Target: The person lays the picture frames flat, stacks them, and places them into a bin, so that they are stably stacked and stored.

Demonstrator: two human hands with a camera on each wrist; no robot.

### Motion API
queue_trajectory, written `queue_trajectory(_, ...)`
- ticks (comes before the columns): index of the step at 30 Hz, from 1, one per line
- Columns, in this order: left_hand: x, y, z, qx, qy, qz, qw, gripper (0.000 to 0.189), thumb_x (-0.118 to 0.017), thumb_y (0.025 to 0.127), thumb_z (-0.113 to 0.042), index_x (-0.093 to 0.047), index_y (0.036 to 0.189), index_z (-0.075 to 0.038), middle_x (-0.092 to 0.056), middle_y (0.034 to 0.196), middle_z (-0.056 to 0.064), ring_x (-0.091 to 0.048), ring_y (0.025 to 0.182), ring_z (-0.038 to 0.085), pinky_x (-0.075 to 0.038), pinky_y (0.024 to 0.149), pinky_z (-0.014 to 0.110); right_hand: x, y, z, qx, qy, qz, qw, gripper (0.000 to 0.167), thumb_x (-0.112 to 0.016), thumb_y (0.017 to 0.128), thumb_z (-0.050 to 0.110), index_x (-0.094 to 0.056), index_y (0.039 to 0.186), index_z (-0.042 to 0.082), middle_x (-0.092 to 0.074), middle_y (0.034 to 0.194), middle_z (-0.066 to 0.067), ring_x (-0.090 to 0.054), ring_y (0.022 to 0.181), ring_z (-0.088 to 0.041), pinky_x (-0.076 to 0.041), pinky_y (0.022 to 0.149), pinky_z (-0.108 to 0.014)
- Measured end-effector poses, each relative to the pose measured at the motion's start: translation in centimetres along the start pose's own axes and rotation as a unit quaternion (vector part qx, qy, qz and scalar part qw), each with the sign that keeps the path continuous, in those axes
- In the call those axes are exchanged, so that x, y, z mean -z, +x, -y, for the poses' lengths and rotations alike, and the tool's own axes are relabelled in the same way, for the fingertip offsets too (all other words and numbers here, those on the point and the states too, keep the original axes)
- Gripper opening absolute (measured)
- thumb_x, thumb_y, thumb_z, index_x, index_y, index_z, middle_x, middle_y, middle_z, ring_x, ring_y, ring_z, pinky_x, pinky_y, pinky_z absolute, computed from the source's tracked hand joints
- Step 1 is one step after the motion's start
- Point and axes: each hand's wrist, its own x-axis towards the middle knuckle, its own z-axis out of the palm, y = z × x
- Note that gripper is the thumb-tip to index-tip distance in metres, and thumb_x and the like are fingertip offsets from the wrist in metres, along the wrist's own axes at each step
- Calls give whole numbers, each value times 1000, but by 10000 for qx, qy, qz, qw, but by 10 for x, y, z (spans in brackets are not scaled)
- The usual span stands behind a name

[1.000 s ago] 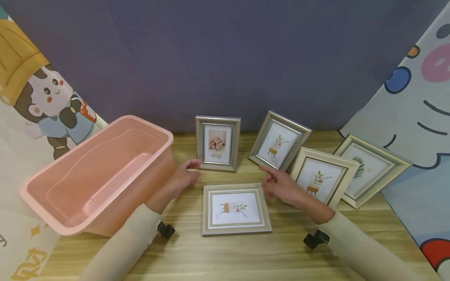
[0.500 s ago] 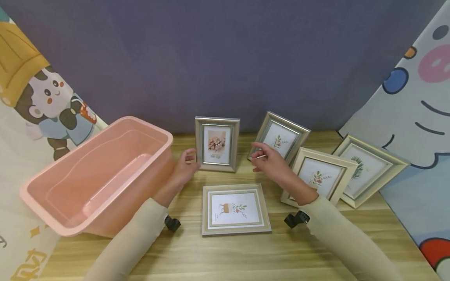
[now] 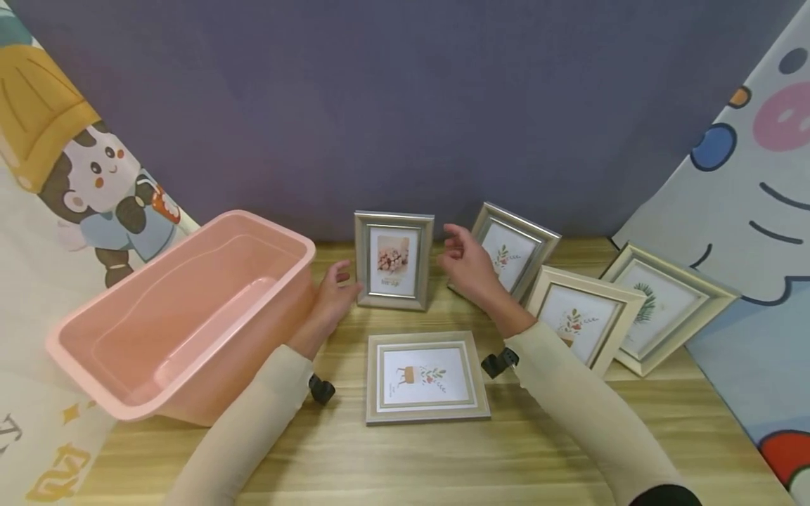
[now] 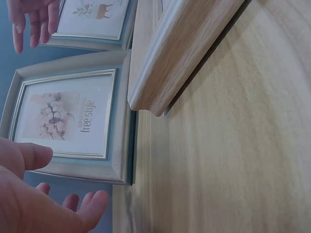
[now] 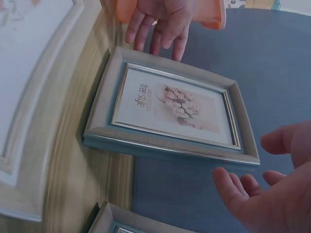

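Note:
An upright photo frame [image 3: 393, 258] with a pink flower picture and "free style" lettering stands at the back middle. My left hand [image 3: 334, 299] is at its left side, thumb and fingers spread around the lower left edge. On the other side, my right hand [image 3: 468, 263] hovers by its upper right edge, overlapping a tilted frame [image 3: 520, 242] behind. In the right wrist view, the right thumb and fingers [image 5: 228, 187] spread on either side of the flower frame's edge, with a gap between. Another frame [image 3: 427, 379] with a plant picture lies flat in front.
A pink plastic bin [image 3: 190, 316] stands at the left. At the right, a cream frame [image 3: 585, 316] with a plant picture overlaps a frame with a green leaf picture [image 3: 671, 302]. A dark blue wall panel [image 3: 405, 105] rises behind the wooden table [image 3: 405, 464].
My right hand has moved away from the flat frame, up and leftward to the flower frame's right side. My left hand has risen slightly along its left edge. The frames have stayed put.

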Motion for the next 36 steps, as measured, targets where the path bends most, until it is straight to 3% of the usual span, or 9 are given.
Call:
queue_trajectory(6,-4,8,2,0,23,-67,10000,66,-62,97,-6,-35,156,-14,-42,154,21,-48,136,40,-48,109,49,-5,22,3,-191,272,-211,9992,72,-60,93,8,-33,159,20,-49,149,-18,-57,126,-29,-53,101,-43)
queue_trajectory(15,-5,15,7,106,-25,-97,9999,66,-62,97,-3,-36,156,-17,-48,148,19,-54,129,38,-52,102,45,-13,47,2,-73,436,-333,9985,75,-60,92,1,-32,159,18,-51,145,-23,-57,129,-38,-52,106,-48)
queue_trajectory(24,-8,18,10,66,-218,-8,9997,64,-60,96,1,-40,155,-14,-50,144,20,-56,119,32,-55,91,39,-20,52,-4,-2,146,-359,9992,66,-56,93,3,-40,155,19,-58,136,-20,-62,124,-35,-55,98,-46)
queue_trajectory(29,-8,21,13,50,-62,-68,9999,62,-61,95,2,-43,153,-12,-52,142,22,-57,117,32,-55,85,34,-21,51,-3,1,99,-348,9993,56,-59,98,6,-46,151,16,-60,131,-19,-63,121,-35,-56,92,-44)
queue_trajectory(36,-8,25,15,90,-18,-85,9999,61,-61,95,2,-46,151,-13,-54,139,20,-59,113,30,-57,86,36,-21,51,-6,35,181,-248,9995,54,-58,101,8,-45,152,17,-58,130,-16,-63,118,-33,-56,82,-38)
